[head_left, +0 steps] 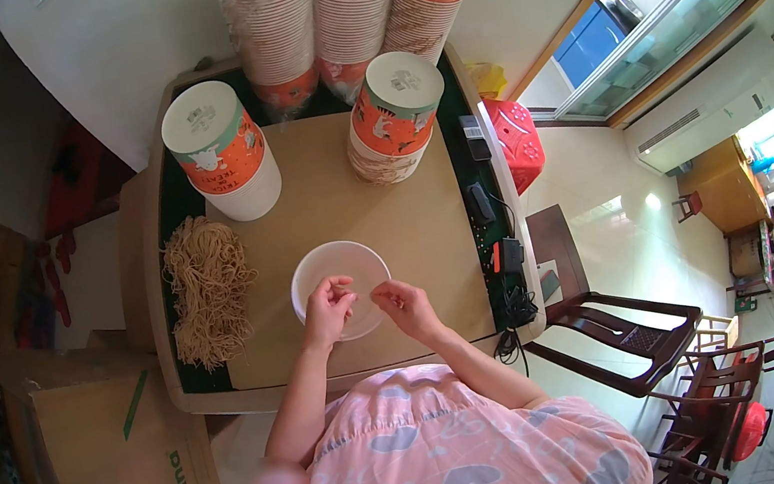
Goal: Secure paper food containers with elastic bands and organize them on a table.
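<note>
A white round tub (312, 266), seen from above with its mouth up, stands on the brown board near the front of the table. My left hand (330, 312) is over its near left rim, fingers curled and pinched together. Over the right side of the rim, my right hand (407, 308) is closed too, thumb against fingertips. Anything in either pinch is too small to make out. Left of the tub lies a loose heap of tan twine (209, 292). Behind it, upside down, is a stack of orange and green printed paper buckets (222, 157), with a similar stack (396, 119) to the right.
Tall nested bucket stacks (276, 21) line the table's back, some in clear plastic. Cables and black adapters (507, 256) sit along the right edge. A cardboard box (122, 456) stands at the left, a dark wooden chair (614, 333) and red stool (515, 143) at the right.
</note>
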Action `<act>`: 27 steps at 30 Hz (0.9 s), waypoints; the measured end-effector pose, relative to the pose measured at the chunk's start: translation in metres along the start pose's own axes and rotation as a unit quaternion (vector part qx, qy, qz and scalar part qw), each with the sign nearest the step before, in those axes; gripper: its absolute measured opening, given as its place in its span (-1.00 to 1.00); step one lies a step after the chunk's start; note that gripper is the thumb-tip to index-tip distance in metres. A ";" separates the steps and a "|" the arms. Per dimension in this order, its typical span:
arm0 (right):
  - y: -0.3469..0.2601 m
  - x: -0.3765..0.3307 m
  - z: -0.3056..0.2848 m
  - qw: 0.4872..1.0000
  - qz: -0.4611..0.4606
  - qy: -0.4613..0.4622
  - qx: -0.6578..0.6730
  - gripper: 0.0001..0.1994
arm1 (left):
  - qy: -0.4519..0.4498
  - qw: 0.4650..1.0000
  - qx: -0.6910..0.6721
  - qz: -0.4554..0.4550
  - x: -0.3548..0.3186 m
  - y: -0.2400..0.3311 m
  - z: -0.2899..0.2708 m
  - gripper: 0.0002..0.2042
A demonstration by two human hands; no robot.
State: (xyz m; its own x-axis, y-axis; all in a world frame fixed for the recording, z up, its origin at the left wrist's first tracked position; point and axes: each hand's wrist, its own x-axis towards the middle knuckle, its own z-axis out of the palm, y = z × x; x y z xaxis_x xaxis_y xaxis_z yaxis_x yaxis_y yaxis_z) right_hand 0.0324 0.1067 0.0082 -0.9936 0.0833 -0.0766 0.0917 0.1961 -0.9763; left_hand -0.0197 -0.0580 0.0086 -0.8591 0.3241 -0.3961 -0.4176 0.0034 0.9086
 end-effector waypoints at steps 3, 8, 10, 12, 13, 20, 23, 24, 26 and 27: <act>0.000 0.001 -0.001 0.998 -0.040 -0.027 -0.039 -0.92 | 0.023 0.999 0.000 0.028 0.004 -0.006 0.001 -0.82; 0.010 0.003 0.000 1.000 -0.008 -0.018 0.007 -0.93 | -0.005 0.992 0.085 0.090 0.003 -0.019 0.013 -0.88; 0.009 0.002 0.000 1.000 0.002 -0.009 0.023 -0.93 | -0.026 0.993 0.094 0.060 0.001 -0.015 0.015 -0.90; 0.007 0.003 -0.001 0.999 0.010 -0.002 0.039 -0.93 | -0.020 0.996 0.073 0.053 0.000 -0.011 0.016 -0.93; 0.007 0.003 -0.001 0.999 0.015 -0.003 0.033 -0.93 | -0.020 0.996 0.073 0.052 -0.001 -0.009 0.017 -0.93; 0.007 0.000 0.002 1.000 0.007 0.001 0.018 -0.93 | 0.047 0.987 0.102 0.118 -0.001 -0.005 0.020 -0.94; 0.004 0.003 0.004 1.000 -0.012 0.014 0.024 -0.91 | 0.071 0.981 0.123 0.134 -0.003 -0.006 0.024 -0.94; -0.001 0.003 0.004 1.000 -0.012 0.013 0.024 -0.91 | 0.081 0.980 0.122 0.132 -0.003 -0.007 0.024 -0.94; -0.014 0.001 0.002 0.996 -0.014 0.059 -0.060 -0.90 | 0.077 0.982 0.117 0.128 -0.005 -0.005 0.024 -0.93; -0.017 0.000 0.001 0.996 -0.014 0.059 -0.060 -0.90 | 0.072 0.983 0.113 0.124 -0.006 -0.003 0.024 -0.93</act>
State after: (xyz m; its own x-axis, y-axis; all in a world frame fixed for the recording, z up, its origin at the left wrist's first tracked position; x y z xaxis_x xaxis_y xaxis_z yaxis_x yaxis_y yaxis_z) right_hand 0.0304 0.1025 0.0241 -0.9820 0.1881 -0.0185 0.0780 0.3141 -0.9462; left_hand -0.0060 -0.0374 0.0117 -0.9662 0.2035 -0.1582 -0.1274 0.1565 0.9794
